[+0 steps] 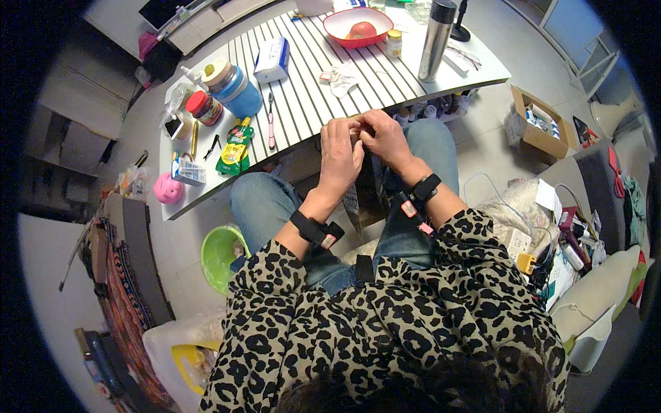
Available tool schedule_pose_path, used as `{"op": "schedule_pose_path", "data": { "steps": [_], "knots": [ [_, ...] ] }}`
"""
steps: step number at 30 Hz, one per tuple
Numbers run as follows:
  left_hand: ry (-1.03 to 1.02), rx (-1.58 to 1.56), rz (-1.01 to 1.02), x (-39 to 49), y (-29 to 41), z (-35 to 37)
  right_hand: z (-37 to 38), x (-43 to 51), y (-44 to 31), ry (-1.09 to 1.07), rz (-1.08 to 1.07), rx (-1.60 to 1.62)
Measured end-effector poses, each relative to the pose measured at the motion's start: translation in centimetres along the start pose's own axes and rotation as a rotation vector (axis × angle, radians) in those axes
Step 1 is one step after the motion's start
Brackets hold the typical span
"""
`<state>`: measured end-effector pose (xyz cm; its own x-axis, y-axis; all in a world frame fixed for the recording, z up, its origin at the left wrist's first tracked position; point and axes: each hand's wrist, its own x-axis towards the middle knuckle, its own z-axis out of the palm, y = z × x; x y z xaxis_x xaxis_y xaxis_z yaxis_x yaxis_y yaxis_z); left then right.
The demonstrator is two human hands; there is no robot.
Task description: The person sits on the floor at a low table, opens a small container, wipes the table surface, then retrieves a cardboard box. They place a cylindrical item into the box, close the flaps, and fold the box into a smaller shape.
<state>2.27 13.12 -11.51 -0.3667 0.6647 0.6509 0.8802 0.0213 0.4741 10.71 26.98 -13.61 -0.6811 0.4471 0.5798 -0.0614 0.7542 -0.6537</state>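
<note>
My left hand and my right hand meet above my knees at the near edge of the striped table. Their fingertips touch or nearly touch, and the curled fingers hide whatever may be between them. Beyond them on the tabletop lies a crumpled white cloth or tissue. To the left are a pink-handled toothbrush and a green and yellow spouted pouch. A black strap circles my left wrist; another black strap is around the right.
A blue jar, a red-lidded jar, a tissue pack and a pink piggy bank stand at left. Farther back are a red basket and a metal flask. A green bin and cardboard box flank me.
</note>
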Motion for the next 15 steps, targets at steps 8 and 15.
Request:
{"op": "schedule_pose_path", "data": {
  "steps": [8,15],
  "knots": [
    [-0.187,-0.098,-0.37,0.3,-1.3,-2.6,-0.3,0.9,-1.9,0.087,-0.02,0.034],
    [-0.048,0.038,-0.097,2.8,-0.2,-4.7,1.4,3.4,-4.2,0.161,0.077,0.279]
  ]
}}
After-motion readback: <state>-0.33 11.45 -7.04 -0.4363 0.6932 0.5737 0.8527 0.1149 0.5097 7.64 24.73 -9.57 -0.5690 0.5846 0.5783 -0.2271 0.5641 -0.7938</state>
